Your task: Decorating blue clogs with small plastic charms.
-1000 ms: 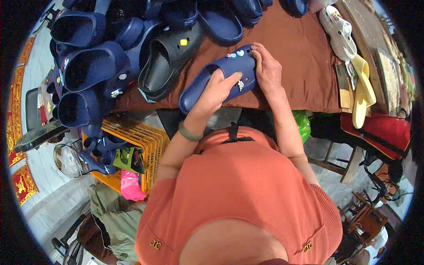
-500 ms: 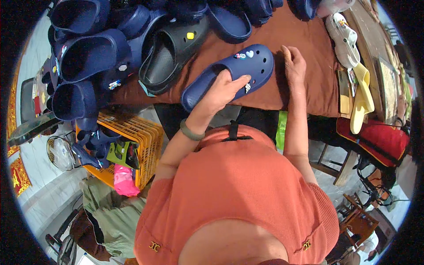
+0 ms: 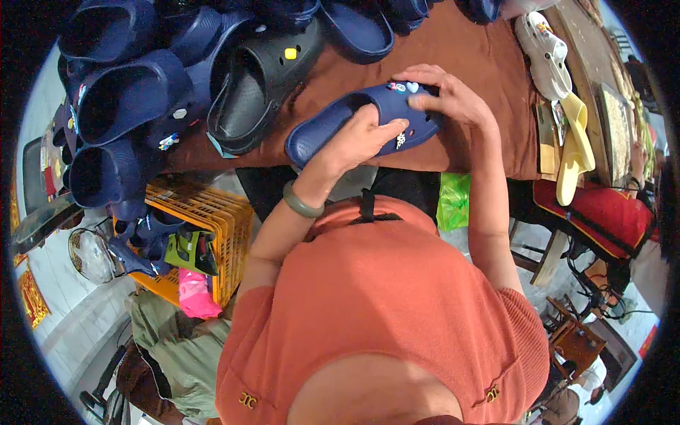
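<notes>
A navy blue clog (image 3: 319,127) lies tilted before me on the brown cloth, its toe to the upper right. My left hand (image 3: 361,138) grips it, fingers inside the foot opening and thumb on the upper. Over the toe end, my right hand (image 3: 453,99) wraps with its thumb on top; some of its fingers are hidden behind the clog. Small charms (image 3: 405,88), among them a pale heart, sit on the upper near the right thumb. Another white charm (image 3: 401,140) shows beside the left thumb.
A black clog (image 3: 248,92) with a yellow charm and several navy clogs (image 3: 127,92) crowd the left. The brown cloth (image 3: 467,57) covers the tabletop. White clog (image 3: 544,57) and yellow slipper (image 3: 575,149) lie at right. Below left stands an orange crate (image 3: 230,248).
My right hand has moved left from beside the clog and closed over its toe end. The left hand keeps its hold. The whole view has shifted slightly.
</notes>
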`<move>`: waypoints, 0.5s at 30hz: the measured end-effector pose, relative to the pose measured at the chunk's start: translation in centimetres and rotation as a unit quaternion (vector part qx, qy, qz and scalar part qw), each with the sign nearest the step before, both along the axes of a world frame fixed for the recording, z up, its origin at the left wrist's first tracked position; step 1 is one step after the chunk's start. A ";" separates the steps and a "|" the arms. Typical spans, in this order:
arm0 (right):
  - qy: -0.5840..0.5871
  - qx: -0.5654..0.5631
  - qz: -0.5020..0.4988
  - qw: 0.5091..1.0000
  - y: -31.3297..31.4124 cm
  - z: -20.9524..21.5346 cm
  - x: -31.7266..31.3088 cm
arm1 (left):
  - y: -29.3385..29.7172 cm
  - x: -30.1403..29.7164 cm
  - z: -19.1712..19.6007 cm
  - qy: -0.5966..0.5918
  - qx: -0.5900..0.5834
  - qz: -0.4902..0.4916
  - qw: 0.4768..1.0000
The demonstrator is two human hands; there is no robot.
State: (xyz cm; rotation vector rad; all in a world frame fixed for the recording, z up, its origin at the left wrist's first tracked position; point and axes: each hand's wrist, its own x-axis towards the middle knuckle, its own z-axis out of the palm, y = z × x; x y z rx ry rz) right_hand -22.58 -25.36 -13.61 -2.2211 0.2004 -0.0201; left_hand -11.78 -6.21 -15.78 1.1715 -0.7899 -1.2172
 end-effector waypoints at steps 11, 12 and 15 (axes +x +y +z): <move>-0.060 -0.176 -0.233 0.954 3.1 -2.6 1.8 | -0.1 -0.1 0.2 0.062 0.048 0.015 0.997; -0.034 -0.183 -0.264 0.946 3.2 -2.5 2.0 | -0.2 0.0 -0.3 0.045 0.046 0.019 0.998; -0.053 -0.182 -0.267 0.945 3.2 -2.6 1.8 | -0.3 0.0 -0.5 0.025 0.041 0.018 0.999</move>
